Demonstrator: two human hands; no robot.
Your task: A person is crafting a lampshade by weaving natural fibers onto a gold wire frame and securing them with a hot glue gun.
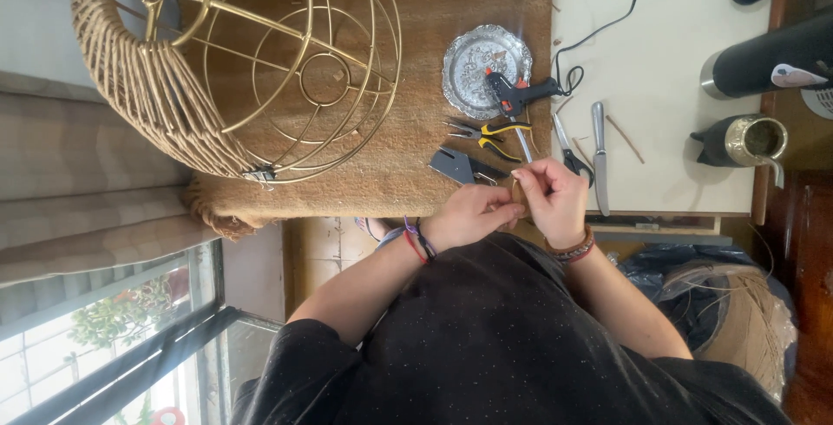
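Rattan strand, thin, tan and curved, is pinched between both hands above the table edge.

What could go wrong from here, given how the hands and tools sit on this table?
Both hands, left hand and right hand, pinch a thin strand at the table edge; it may slip and drop off. The glue gun rests partly on the silver tray with its cord trailing; a snag might drag it. The scissors and knife lie close to the right hand, so a careless reach risks a cut.
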